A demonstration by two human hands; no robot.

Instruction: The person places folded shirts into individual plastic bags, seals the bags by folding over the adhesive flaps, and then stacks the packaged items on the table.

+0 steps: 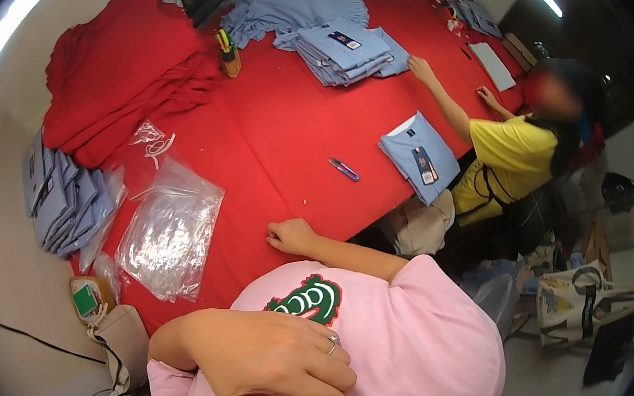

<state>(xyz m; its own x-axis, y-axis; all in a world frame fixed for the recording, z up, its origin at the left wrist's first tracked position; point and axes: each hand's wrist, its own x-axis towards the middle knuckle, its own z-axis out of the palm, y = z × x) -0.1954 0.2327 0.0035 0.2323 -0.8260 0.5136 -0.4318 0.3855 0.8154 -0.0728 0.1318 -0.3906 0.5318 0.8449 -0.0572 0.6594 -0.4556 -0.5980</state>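
Note:
My left hand (280, 364), with a ring on one finger, is raised in front of my pink shirt, close to the camera. Its fingers are curled and the fingertips are hidden, so anything in them does not show. On the red-covered table (261, 146), my right hand (291, 235) rests near the front edge with its fingers folded in and nothing visible in them. Clear plastic bags (171, 229) lie flat to its left. Beyond it are small blue thread snips (344, 169). A folded light-blue shirt (420, 156) with a dark tag lies to the right, near the table's edge.
A co-worker in yellow (511, 149) sits at the right, one hand by a stack of folded blue shirts (340, 50). Loose blue cloth (299, 3) and a pen holder (229, 59) are at the back. Red garments (126, 70) and more folded shirts (70, 195) pile up left.

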